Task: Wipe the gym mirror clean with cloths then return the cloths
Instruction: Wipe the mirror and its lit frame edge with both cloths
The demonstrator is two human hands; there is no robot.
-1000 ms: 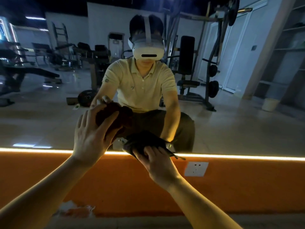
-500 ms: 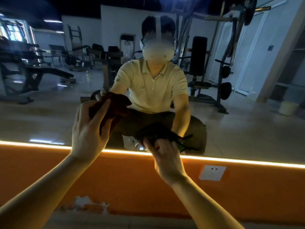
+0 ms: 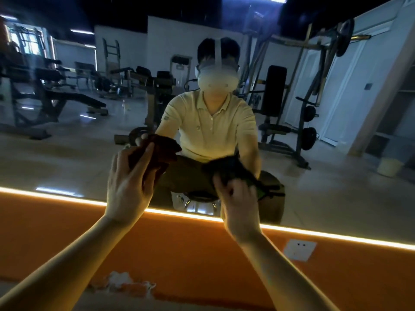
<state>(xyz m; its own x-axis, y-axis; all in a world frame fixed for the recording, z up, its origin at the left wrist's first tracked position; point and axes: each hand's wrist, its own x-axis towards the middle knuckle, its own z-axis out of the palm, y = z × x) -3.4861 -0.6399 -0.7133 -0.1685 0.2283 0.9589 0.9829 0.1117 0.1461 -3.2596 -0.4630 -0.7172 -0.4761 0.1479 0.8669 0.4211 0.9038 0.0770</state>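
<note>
The gym mirror (image 3: 67, 153) fills the wall in front of me and reflects me sitting before it. My left hand (image 3: 128, 185) presses a dark red cloth (image 3: 164, 151) flat against the glass with its fingers straight and spread. My right hand (image 3: 238, 203) grips a bunched dark cloth (image 3: 231, 169) with curled fingers and holds it on the glass, a little above the mirror's lower edge. Both cloths lie low on the mirror, in front of my reflection.
A glowing light strip (image 3: 336, 235) runs along the mirror's bottom edge above an orange wall (image 3: 202, 254). A white wall socket (image 3: 299, 249) sits at the lower right. A patch of peeled paint (image 3: 125, 286) shows near the floor. Gym machines appear only as reflections.
My right hand has carried the dark cloth up from the lit bottom edge onto the glass. My left hand keeps pressing the red cloth at about the same spot. My view has shifted left.
</note>
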